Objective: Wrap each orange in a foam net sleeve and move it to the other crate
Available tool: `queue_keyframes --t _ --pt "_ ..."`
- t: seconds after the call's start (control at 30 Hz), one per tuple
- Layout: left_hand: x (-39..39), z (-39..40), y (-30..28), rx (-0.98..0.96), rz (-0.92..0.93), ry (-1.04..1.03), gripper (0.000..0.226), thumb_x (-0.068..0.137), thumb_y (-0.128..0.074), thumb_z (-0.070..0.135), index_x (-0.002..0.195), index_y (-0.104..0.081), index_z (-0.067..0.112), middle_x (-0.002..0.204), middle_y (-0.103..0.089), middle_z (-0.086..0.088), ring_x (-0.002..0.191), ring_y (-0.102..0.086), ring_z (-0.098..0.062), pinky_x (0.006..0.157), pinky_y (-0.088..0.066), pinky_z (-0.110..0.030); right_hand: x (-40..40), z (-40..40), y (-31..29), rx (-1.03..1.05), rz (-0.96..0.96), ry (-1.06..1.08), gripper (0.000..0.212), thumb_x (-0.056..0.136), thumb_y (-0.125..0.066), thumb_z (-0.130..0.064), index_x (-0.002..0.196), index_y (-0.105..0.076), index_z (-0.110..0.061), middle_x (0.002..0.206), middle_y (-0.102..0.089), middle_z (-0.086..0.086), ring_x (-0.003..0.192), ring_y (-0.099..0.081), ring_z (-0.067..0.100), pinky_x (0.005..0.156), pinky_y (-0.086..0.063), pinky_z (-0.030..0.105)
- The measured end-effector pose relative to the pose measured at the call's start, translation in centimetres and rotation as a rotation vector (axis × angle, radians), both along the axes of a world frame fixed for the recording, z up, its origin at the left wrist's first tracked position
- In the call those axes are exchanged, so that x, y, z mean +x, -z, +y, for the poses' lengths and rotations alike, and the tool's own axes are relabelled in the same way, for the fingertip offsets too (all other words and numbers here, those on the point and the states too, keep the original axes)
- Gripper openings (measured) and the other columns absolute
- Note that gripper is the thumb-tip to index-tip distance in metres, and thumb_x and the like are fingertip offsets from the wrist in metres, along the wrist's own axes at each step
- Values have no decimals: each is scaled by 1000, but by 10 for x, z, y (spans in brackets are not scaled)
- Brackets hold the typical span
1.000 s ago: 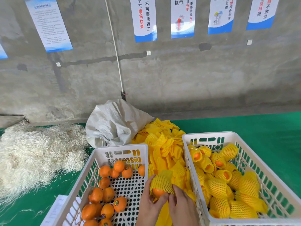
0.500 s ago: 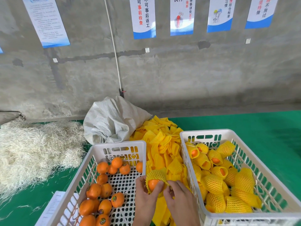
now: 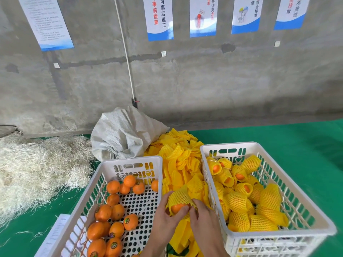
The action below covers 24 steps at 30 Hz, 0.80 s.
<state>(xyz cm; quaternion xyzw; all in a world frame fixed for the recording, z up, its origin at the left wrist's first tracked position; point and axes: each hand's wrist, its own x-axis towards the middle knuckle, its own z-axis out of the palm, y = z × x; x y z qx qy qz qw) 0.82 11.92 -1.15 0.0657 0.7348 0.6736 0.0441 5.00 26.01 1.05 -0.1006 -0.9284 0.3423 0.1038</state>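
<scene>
**Both hands on a half-sleeved orange between two crates**

Both hands meet over the gap between the crates. The left hand (image 3: 165, 217) curls round an orange (image 3: 177, 208), fingers underneath and thumb against the fruit. A yellow foam sleeve (image 3: 179, 197) covers the orange's top and far side; its near face shows bare. The right hand (image 3: 201, 217) pinches the sleeve's lower edge just beside the orange, fingertips touching those of the left.

The left crate (image 3: 130, 161), white and slotted, holds loose oranges (image 3: 111, 212) spread over its perforated floor, several with small round stickers. The right crate (image 3: 228, 145), the same kind, is filled with wrapped oranges (image 3: 239, 201), a few showing orange through the open sleeve ends.

Between the crates and running back toward the wall lies a heap of flat sleeves (image 3: 178, 156). Behind it slumps a white woven sack (image 3: 124, 134). To the left, a mound of pale shredded fibre (image 3: 37, 167) covers the green surface (image 3: 297, 141). A sheet of paper (image 3: 55, 230) sits at the left crate's near corner, possibly tucked under it; the edge is hard to make out.

The grey concrete wall carries a row of printed posters (image 3: 159, 17) and a thin white pipe (image 3: 126, 52) running down to the surface.
</scene>
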Motion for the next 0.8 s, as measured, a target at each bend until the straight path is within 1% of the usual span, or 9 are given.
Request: queue_keyframes --t 0.17,0.27,0.33,0.4,0.5,0.6,0.67,0.73,0.8 --pt "2 19 -6 -200 23 -202 61 81 -85 52 130 -61 25 102 -72 17 91 -68 6 73 -54 -12 2 11 -3 109 27 -43 42 110 -37 -37 150 -45 -29 140 -59 -10 122 -57 10 94 -43 22" --pt "2 33 -12 -254 27 -265 76 82 -82 56 143 -56 18 119 -70 6 99 -70 -6 86 -59 -27 4 16 -5 76 42 -24 43 109 -40 -36 151 -47 -26 134 -63 -8 116 -60 9 89 -45 19" --pt "1 42 -20 -276 49 -269 84 83 -81 57 150 -50 18 138 -63 3 122 -63 -16 103 -55 -35 6 19 -6 -107 103 20 42 108 -45 -36 147 -52 -22 113 -71 -6 94 -65 3 75 -46 13" --pt "-2 52 -29 -308 101 -219 85 86 -81 50 155 -44 18 148 -51 4 137 -50 -17 113 -46 -35 8 22 -7 -373 130 62 48 105 -44 -48 148 -50 -25 101 -69 -11 86 -66 -3 76 -50 11" --pt "-5 70 -41 -240 136 15 73 92 -80 28 155 -42 22 151 -45 10 140 -45 -10 112 -47 -28 4 32 -7 -733 138 198 71 91 -54 -64 152 -41 -28 124 -66 -5 99 -67 5 85 -55 29" --pt "-9 86 -46 -151 126 263 54 99 -69 6 147 -53 24 151 -55 6 141 -51 -13 112 -49 -31 -2 45 0 -1031 208 361 71 96 -63 -49 154 -39 -16 132 -65 6 98 -72 11 85 -57 33" --pt "-11 95 -49 -157 136 342 42 102 -62 2 139 -60 21 142 -64 -1 135 -59 -15 111 -51 -36 -2 51 6 -1092 247 430 62 101 -61 -37 154 -38 -15 135 -63 7 104 -72 17 92 -56 42" --pt "-12 100 -47 -191 152 363 32 104 -60 4 135 -66 13 133 -70 -6 126 -66 -18 108 -53 -42 0 51 10 -1021 255 439 57 102 -60 -38 152 -42 -18 133 -62 0 115 -67 23 97 -54 48" --pt "-14 95 -43 -239 172 333 26 105 -60 8 129 -68 10 125 -73 -6 118 -69 -20 105 -54 -46 4 48 13 -929 234 380 53 102 -59 -41 149 -46 -21 131 -60 -7 115 -64 16 90 -56 39"
